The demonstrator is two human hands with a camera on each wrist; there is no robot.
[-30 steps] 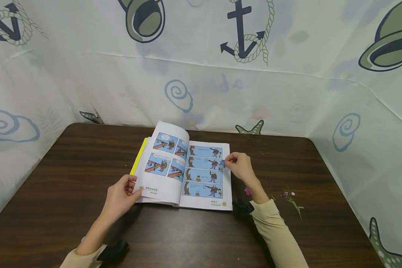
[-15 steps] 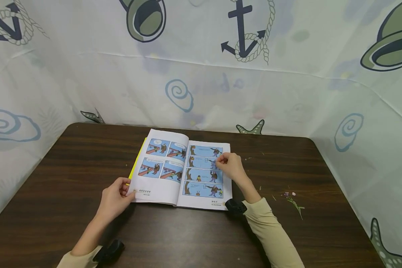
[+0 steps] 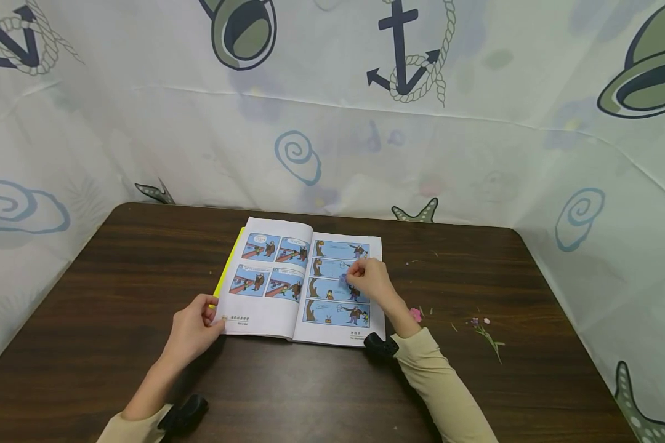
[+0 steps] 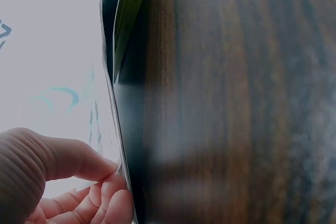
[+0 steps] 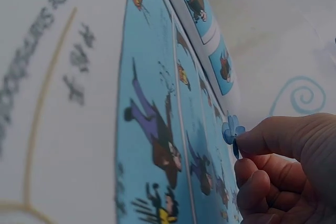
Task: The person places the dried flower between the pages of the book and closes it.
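Pinched a small bluish flower in the right hand, over the right page of the open book; could not tell whether in contact with the paper. Gripped the outer edge of the left pages in the left hand. Had a pink flower and a sprig on the surface, right of the book. Seemed to be at the placing step. Called next, probably, for lowering the bluish flower and loosening that pinch.

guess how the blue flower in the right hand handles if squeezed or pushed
The blue flower is probably very light, being tiny beside the right hand pinching it. Its thin petals would likely crease or tear easily. Spread outward, they should probably keep it from rolling far.
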